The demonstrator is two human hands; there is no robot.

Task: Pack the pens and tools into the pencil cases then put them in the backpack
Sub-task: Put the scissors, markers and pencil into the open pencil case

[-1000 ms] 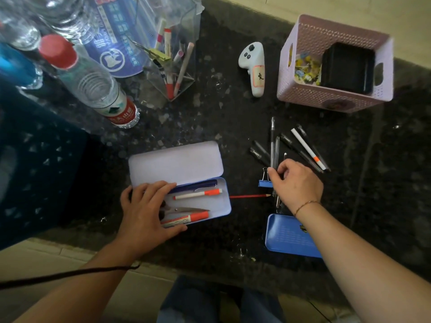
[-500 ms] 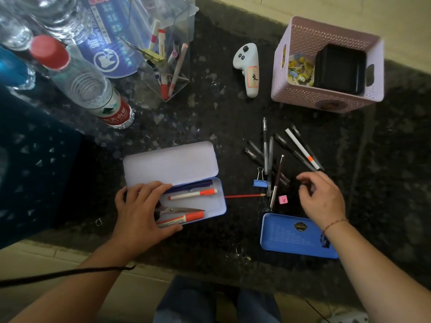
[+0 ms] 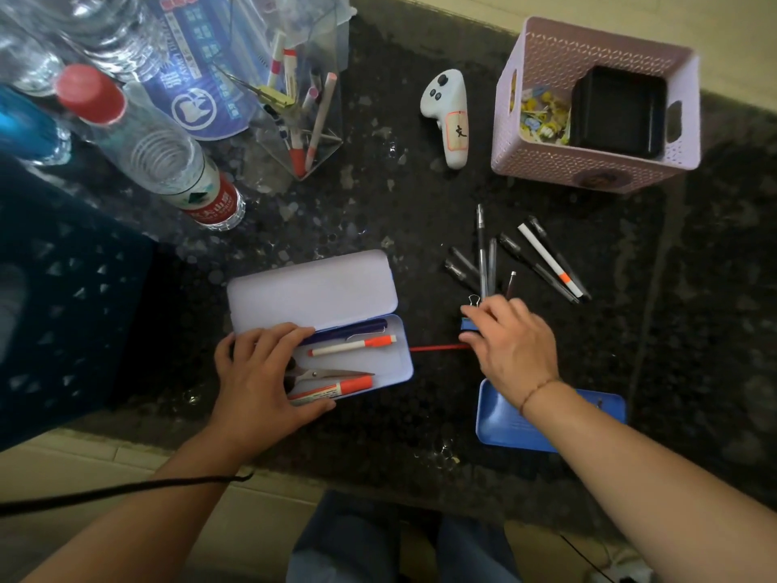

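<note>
On the dark counter (image 3: 378, 212) we are pressing our left hand (image 3: 260, 372), fingers spread flat, over the near end of the open case (image 3: 399, 363), which is holding pens and scissors (image 3: 328, 373). Our right hand (image 3: 511, 347) is lying palm-down, fingertips narrowed at the blue clip (image 3: 469, 324), covering the pencil (image 3: 437, 348) tip; whether it is gripping, we cannot tell. Loose pens (image 3: 542, 258) are lying just beyond; bare counter is stretching rightward.

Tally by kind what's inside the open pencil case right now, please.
Blue pen: 1
Orange-capped markers: 2
Scissors: 1
Total: 4 visible in the case; the left hand hides its left end, so more may lie beneath.
</note>
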